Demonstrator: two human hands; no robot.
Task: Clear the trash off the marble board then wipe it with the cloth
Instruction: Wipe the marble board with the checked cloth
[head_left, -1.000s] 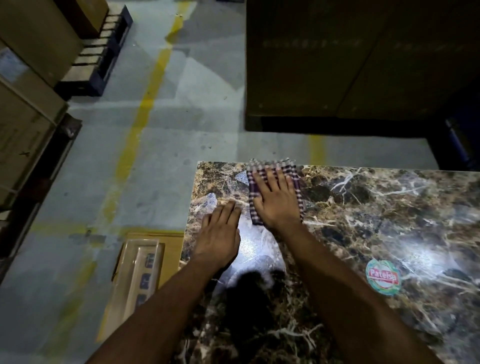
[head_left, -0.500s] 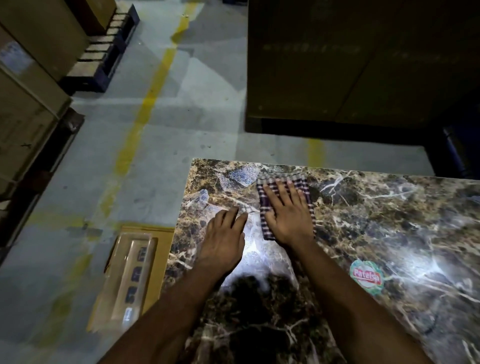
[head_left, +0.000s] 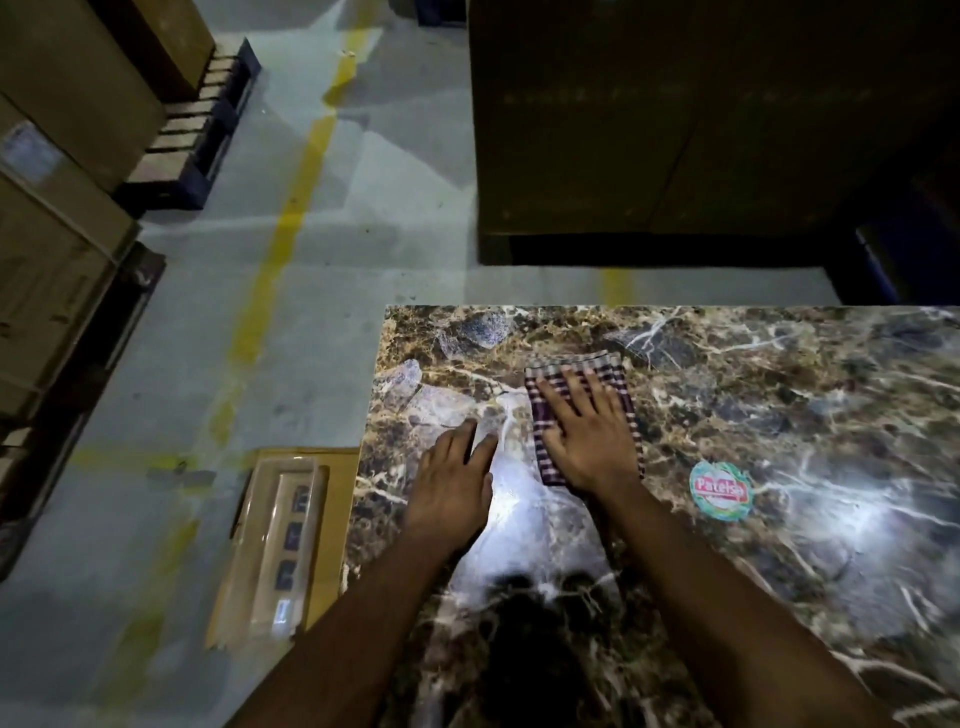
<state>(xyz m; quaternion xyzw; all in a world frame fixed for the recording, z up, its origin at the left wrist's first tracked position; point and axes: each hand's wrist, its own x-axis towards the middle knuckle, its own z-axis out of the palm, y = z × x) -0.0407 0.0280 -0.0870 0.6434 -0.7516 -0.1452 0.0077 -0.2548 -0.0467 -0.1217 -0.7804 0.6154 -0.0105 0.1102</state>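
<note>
A glossy brown marble board with white veins fills the lower right of the head view. A folded purple-and-white checked cloth lies flat on it, a little in from the far edge. My right hand presses down on the cloth with flat, spread fingers. Just left of it, my left hand rests palm down on the bare marble, fingers straight. A round red-and-green sticker is stuck on the board to the right of my right wrist.
Beside the board's left edge a yellow carton with a clear plastic blister pack lies on the grey floor. Stacked cardboard boxes on pallets stand at the left. A large dark box stands beyond the board. A yellow line crosses the floor.
My right hand has slid the cloth toward me and to the right, away from the board's far edge. My left hand stays flat on the marble beside it.
</note>
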